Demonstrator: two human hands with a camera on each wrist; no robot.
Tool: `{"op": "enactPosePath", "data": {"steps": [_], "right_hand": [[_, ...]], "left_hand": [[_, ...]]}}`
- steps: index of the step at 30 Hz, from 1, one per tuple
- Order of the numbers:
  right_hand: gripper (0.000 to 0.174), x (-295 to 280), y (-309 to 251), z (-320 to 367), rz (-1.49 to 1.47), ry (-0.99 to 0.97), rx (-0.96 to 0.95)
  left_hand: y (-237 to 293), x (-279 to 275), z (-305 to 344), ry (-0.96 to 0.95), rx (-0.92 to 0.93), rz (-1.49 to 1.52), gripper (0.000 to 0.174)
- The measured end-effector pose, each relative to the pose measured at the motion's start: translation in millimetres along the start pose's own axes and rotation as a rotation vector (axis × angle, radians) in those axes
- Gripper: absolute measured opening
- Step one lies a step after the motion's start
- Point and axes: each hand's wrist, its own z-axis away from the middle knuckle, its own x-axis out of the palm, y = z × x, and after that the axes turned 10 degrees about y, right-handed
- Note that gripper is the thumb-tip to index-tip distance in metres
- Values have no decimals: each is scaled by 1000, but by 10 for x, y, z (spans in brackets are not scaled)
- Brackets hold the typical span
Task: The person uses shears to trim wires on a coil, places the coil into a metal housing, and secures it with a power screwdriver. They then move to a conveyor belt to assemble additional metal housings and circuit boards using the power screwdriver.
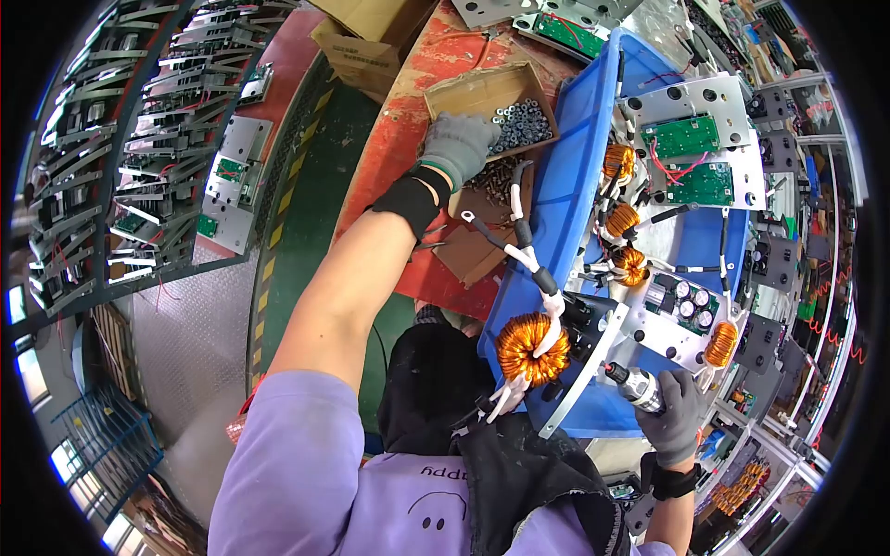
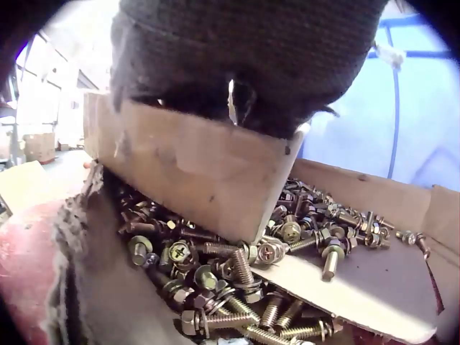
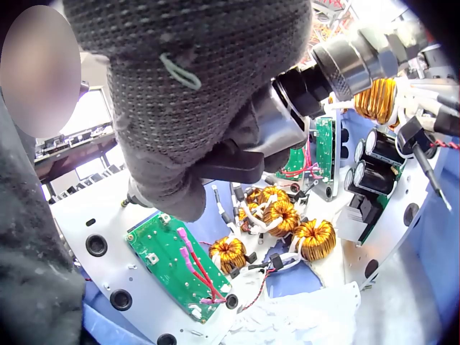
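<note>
In the head view my gloved left hand [image 1: 459,146] reaches into a small cardboard box [image 1: 456,95], beside a pile of metal nuts [image 1: 522,124]; its fingertips are hidden. The left wrist view shows the glove [image 2: 244,57] over the wall of that box [image 2: 201,158], above a lower box of bolts with washers [image 2: 269,251]. My gloved right hand [image 1: 675,417] grips a metal power tool [image 1: 640,387] near a metal plate with a circuit board. Up close, the right hand [image 3: 194,108] has its fingers curled round the tool's body [image 3: 277,122], by a black lever.
A blue bin [image 1: 554,199] holds metal plates with green boards [image 1: 681,136] and copper coils [image 1: 630,266]. A large coil [image 1: 533,349] with white-sleeved cables sits at its near end. Racks of plates [image 1: 185,120] stand at the left.
</note>
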Motion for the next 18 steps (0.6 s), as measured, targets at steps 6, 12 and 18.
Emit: {"op": "enactPosePath", "data": {"steps": [6, 12, 18], "right_hand": [[57, -25, -45, -18, 27, 18, -4], [59, 9, -7, 16, 8, 30, -4], [58, -12, -12, 14, 7, 16, 7]], "left_hand": [[32, -86, 15, 29, 133, -102, 20], [39, -51, -54, -40, 120, -92, 24], [42, -78, -60, -57, 39, -91, 28]]}}
